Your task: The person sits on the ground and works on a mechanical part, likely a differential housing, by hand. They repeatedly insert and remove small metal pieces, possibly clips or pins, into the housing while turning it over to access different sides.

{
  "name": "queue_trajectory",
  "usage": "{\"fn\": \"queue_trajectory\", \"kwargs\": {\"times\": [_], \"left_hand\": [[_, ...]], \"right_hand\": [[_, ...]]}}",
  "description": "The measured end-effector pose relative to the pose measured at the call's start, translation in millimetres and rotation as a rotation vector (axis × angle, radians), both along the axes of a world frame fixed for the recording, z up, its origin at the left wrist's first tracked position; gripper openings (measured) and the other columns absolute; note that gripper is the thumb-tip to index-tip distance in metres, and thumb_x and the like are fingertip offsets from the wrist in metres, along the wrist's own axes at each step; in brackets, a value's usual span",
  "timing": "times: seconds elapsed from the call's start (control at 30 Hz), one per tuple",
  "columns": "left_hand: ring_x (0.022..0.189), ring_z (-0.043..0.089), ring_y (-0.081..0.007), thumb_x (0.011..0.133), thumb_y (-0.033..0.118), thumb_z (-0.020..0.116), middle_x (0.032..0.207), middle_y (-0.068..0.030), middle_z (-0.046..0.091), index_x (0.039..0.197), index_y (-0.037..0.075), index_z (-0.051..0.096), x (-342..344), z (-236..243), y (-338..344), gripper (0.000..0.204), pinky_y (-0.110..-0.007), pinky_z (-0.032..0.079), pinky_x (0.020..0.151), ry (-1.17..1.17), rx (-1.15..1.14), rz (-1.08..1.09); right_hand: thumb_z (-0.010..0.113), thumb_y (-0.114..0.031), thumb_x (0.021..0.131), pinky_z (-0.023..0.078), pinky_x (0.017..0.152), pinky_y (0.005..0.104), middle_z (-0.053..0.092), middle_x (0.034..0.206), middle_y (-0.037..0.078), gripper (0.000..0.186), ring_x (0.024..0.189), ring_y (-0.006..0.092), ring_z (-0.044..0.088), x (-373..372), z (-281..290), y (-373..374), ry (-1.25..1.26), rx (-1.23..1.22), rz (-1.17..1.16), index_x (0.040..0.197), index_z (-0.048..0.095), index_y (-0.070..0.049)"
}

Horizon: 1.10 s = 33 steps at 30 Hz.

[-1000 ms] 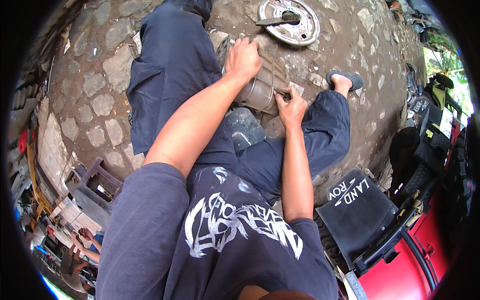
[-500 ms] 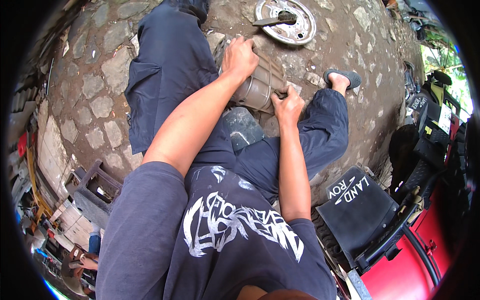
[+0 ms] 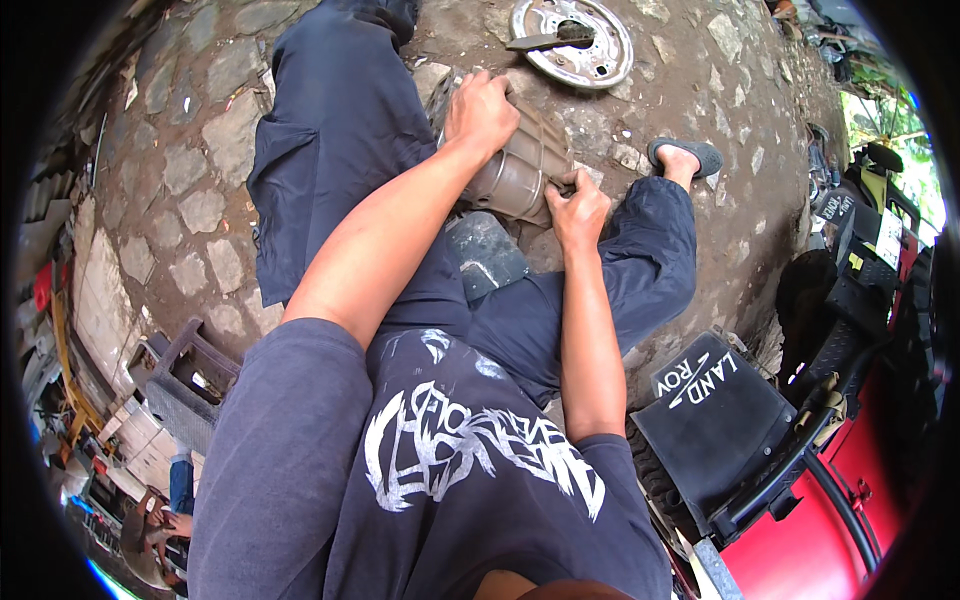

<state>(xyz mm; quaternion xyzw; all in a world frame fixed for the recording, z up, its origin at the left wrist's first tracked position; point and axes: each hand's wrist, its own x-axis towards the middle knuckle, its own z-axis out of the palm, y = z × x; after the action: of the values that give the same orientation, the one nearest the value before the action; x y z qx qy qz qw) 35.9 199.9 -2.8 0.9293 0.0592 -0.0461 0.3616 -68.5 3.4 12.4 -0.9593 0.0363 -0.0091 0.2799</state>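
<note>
A grey-brown ribbed metal housing (image 3: 515, 175), which looks like a gearbox casing, lies tilted on the ground between my legs. My left hand (image 3: 482, 112) bends its fingers over the far left rim. At the casing's right end, my right hand (image 3: 579, 210) pinches the edge between thumb and fingers; whether a small part is also in that pinch is hidden. Close to my lap, a worn dark grey block (image 3: 486, 258) sits just below the housing. Beyond the casing is a dirty silver round metal plate (image 3: 607, 62), with a dark-bristled brush (image 3: 540, 43) lying across its centre hole.
Stones set in dirt make up the uneven ground (image 3: 235, 135). On the right stand a black mud flap (image 3: 725, 425) and a red vehicle panel (image 3: 800, 545). A dark plastic frame (image 3: 190, 385) lies at left; another person's hand (image 3: 178, 524) shows lower left.
Both my hands keep their hold on the housing with hardly any shift. At the lower left, the other person's hand and arm have moved slightly.
</note>
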Motion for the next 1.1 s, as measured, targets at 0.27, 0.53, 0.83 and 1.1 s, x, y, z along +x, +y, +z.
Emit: {"fn": "queue_trajectory", "kwargs": {"times": [0.27,0.53,0.83,1.1], "left_hand": [[0.122,0.061,-0.039,0.087,0.01,0.058,0.124,-0.0205,0.069,0.113,0.003,0.076,-0.8,-3.4,0.3,0.032,-0.048,0.048,0.109,-0.021,0.029,0.011],[0.12,0.062,-0.0387,0.086,0.009,0.058,0.119,-0.0199,0.07,0.108,0.003,0.076,-0.9,-5.9,-0.6,0.029,-0.048,0.049,0.108,-0.065,0.011,0.015],[0.122,0.061,-0.0394,0.086,0.008,0.058,0.12,-0.0204,0.069,0.107,0.003,0.077,-1.5,-1.7,0.8,0.029,-0.048,0.048,0.11,-0.027,0.002,0.022],[0.122,0.061,-0.0402,0.085,0.009,0.058,0.123,-0.0217,0.068,0.109,0.002,0.076,-5.4,-2.5,-0.2,0.03,-0.048,0.048,0.11,-0.036,-0.002,0.019]], "right_hand": [[0.085,-0.01,0.074,0.058,0.076,0.0436,0.076,0.086,0.02,0.022,0.081,0.038,0.075,-0.8,-6.7,-3.3,-0.078,-0.022,0.052,0.088,0.07,-0.001],[0.085,-0.009,0.072,0.059,0.077,0.0426,0.076,0.087,0.02,0.025,0.084,0.0375,0.076,4.2,-1.9,-4.3,-0.056,0.072,0.102,0.091,0.072,-0.001],[0.083,-0.007,0.075,0.059,0.077,0.0444,0.076,0.088,0.021,0.02,0.084,0.0381,0.076,-6.2,-6.3,-5.5,-0.033,-0.091,-0.017,0.091,0.071,-0.001],[0.082,-0.004,0.076,0.059,0.078,0.0436,0.076,0.09,0.02,0.02,0.086,0.0395,0.076,-0.6,2.1,-5.7,-0.062,0.068,0.159,0.092,0.071,-0.001]]}}
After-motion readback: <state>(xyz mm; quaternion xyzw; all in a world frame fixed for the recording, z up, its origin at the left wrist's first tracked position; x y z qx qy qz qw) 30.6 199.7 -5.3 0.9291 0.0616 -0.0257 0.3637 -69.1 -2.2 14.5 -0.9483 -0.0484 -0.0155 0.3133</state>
